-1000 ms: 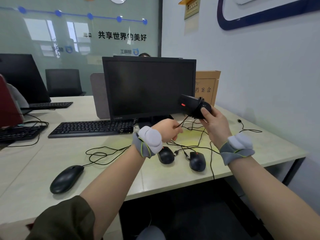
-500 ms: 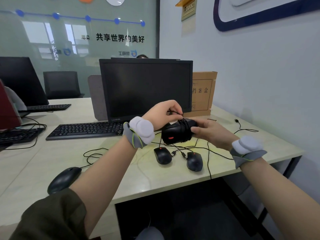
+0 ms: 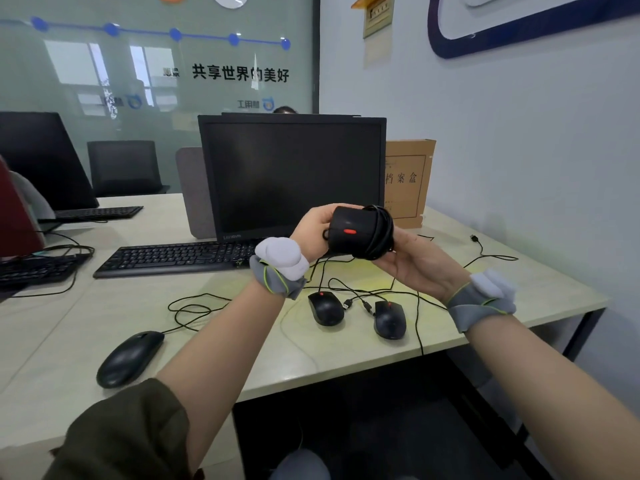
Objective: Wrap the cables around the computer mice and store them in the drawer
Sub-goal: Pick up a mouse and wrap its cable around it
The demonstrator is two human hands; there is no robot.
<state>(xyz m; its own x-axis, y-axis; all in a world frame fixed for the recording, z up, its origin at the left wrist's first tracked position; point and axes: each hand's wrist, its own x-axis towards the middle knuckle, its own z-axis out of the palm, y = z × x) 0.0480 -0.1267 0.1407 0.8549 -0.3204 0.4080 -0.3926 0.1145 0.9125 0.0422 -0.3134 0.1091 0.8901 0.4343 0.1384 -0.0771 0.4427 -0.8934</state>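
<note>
Both hands up over the pale desk [image 3: 86, 323], in front of the black monitor [image 3: 294, 174]. Black wired mouse with red scroll wheel [image 3: 349, 232] gripped between them: left hand [image 3: 313, 225] clasps the front end, right hand [image 3: 415, 263] cups the rear where the black cable coil [image 3: 381, 233] wraps the body. Two more black red-wheeled mice [image 3: 325, 308] lie unwrapped on the desk below, cables loose. Plain black mouse [image 3: 130, 356] well left

The held mouse [image 3: 349, 232] is black with a red-orange scroll wheel; its wrapped cable [image 3: 381, 230] is black. Two black mice [image 3: 325, 308] with red wheels lie on the pale beige surface [image 3: 242, 341]. Wristbands [image 3: 277, 275] are grey, white-padded, lime-trimmed. The box [image 3: 408, 178] is brown
</note>
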